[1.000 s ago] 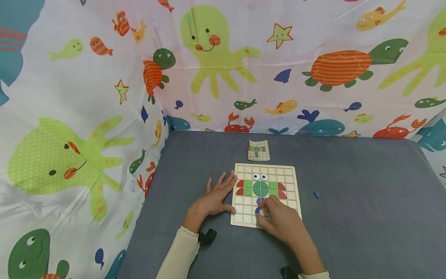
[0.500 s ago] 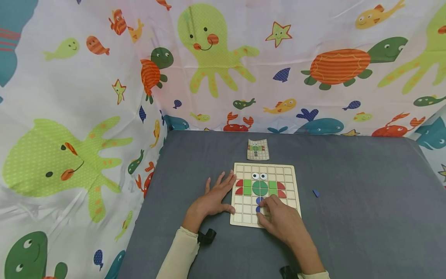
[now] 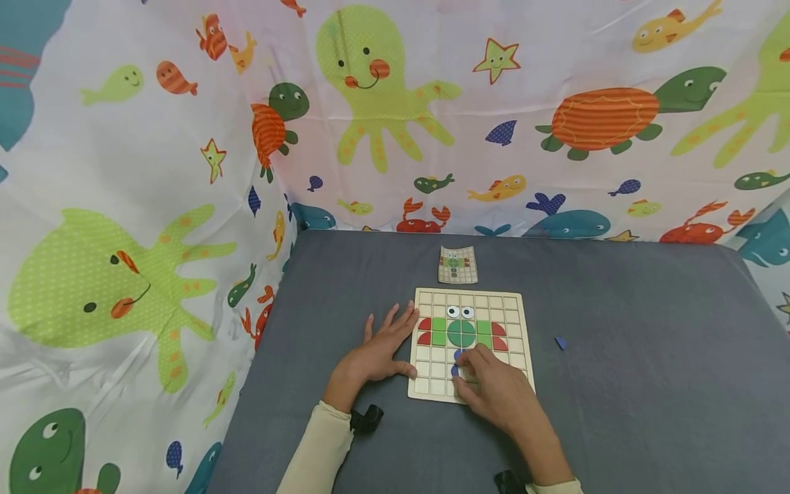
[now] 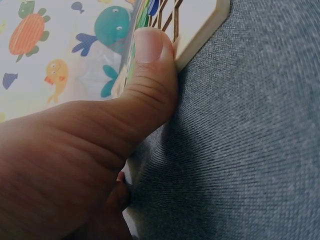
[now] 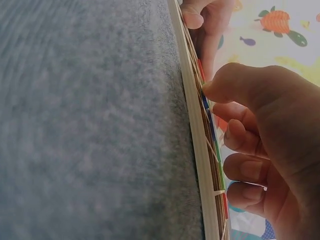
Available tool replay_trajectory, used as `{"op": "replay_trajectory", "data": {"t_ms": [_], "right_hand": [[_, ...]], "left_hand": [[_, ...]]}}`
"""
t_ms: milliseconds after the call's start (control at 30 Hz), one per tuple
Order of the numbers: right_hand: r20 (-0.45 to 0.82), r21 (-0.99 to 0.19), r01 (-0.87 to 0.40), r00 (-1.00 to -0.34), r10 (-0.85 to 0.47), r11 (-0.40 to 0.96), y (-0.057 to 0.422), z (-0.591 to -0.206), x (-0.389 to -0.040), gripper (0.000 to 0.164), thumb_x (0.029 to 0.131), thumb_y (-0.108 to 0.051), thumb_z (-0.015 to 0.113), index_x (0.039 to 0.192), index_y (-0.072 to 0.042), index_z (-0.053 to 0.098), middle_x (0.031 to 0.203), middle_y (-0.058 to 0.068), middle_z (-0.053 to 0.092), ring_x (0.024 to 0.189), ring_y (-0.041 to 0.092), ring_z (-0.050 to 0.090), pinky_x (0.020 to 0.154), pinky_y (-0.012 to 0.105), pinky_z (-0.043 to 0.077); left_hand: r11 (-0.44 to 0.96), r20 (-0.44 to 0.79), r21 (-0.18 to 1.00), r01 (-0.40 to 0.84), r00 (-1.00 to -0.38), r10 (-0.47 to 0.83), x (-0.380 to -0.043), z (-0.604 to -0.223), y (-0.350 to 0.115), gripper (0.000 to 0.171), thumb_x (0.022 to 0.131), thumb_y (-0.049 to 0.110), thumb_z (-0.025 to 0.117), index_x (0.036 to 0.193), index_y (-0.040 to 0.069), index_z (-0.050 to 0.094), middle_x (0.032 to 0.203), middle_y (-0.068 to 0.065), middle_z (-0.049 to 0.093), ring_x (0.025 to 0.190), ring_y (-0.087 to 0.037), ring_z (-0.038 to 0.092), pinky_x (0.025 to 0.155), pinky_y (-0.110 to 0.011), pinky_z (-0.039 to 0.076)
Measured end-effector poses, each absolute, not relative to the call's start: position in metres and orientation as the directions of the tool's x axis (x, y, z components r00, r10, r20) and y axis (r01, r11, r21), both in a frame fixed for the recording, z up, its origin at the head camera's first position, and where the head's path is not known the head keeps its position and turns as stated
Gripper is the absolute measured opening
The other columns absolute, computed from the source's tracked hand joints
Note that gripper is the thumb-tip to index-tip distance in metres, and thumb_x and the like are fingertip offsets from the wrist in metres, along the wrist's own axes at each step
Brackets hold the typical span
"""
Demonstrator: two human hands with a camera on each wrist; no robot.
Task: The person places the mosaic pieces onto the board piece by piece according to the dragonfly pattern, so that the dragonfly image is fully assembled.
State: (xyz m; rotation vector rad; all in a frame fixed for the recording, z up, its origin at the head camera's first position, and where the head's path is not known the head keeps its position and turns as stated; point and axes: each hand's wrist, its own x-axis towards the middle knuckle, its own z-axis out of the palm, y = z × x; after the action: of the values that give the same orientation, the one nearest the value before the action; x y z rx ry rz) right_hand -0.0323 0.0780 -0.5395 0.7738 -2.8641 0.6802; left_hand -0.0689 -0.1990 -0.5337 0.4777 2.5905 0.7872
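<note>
A square wooden grid board (image 3: 432,387) lies on the grey cloth, bearing red, green and eye-marked pieces. My left hand (image 3: 376,353) rests at its left side with fingers spread; the thumb (image 4: 150,60) touches the board's edge. Over the lower middle of the board, my right hand (image 3: 496,384) pinches a small blue piece (image 3: 455,370) between thumb and index finger. Another blue piece (image 3: 458,355) sits just above it, partly covered by the index finger. In the right wrist view, the thumb (image 5: 225,85) presses down at the blue pieces.
Behind the board lies a small pattern card (image 3: 458,274) with a matching picture. A loose blue piece (image 3: 560,343) is on the grey cloth (image 3: 648,384) to the right. A sea-animal printed curtain (image 3: 426,103) stands at the back and left.
My right thumb and index finger shift slightly at the blue pieces, and the index finger covers more of the upper one. The left hand stays in place.
</note>
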Motion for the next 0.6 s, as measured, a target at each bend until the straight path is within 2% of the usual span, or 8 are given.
{"op": "replay_trajectory", "data": {"t_ms": [300, 433, 600], "right_hand": [[0.216, -0.382, -0.536, -0.844, -0.492, 0.753, 0.0772, -0.5386, -0.0333, 0.024, 0.089, -0.031, 0.085, 0.108, -0.024, 0.073, 0.097, -0.012, 0.059, 0.066, 0.000, 0.047, 0.053, 0.025, 0.044], [0.215, -0.370, -0.536, -0.844, -0.492, 0.759, 0.0778, -0.5383, -0.0342, 0.022, 0.090, -0.031, 0.084, 0.108, -0.024, 0.074, 0.096, -0.012, 0.058, 0.064, 0.000, 0.045, 0.053, 0.025, 0.044], [0.195, -0.371, -0.519, -0.854, -0.482, 0.770, 0.0787, -0.5389, -0.0345, 0.024, 0.090, -0.032, 0.084, 0.109, -0.022, 0.073, 0.098, -0.010, 0.060, 0.067, 0.001, 0.050, 0.053, 0.026, 0.045]], "left_hand": [[0.783, -0.264, 0.584, 0.215, -0.861, 0.434, -0.0683, -0.5338, -0.1986, 0.119, 0.083, 0.047, 0.083, 0.172, 0.022, 0.008, 0.179, 0.004, 0.000, 0.164, -0.027, -0.007, 0.124, -0.069, -0.009], [0.784, -0.261, 0.581, 0.218, -0.863, 0.433, -0.0687, -0.5336, -0.1983, 0.119, 0.083, 0.047, 0.083, 0.172, 0.021, 0.008, 0.179, 0.003, 0.001, 0.164, -0.028, -0.006, 0.124, -0.070, -0.008], [0.778, -0.260, 0.591, 0.214, -0.863, 0.434, -0.0689, -0.5310, -0.1989, 0.120, 0.083, 0.045, 0.084, 0.172, 0.020, 0.008, 0.179, 0.001, 0.002, 0.165, -0.029, -0.005, 0.124, -0.070, -0.009]]}}
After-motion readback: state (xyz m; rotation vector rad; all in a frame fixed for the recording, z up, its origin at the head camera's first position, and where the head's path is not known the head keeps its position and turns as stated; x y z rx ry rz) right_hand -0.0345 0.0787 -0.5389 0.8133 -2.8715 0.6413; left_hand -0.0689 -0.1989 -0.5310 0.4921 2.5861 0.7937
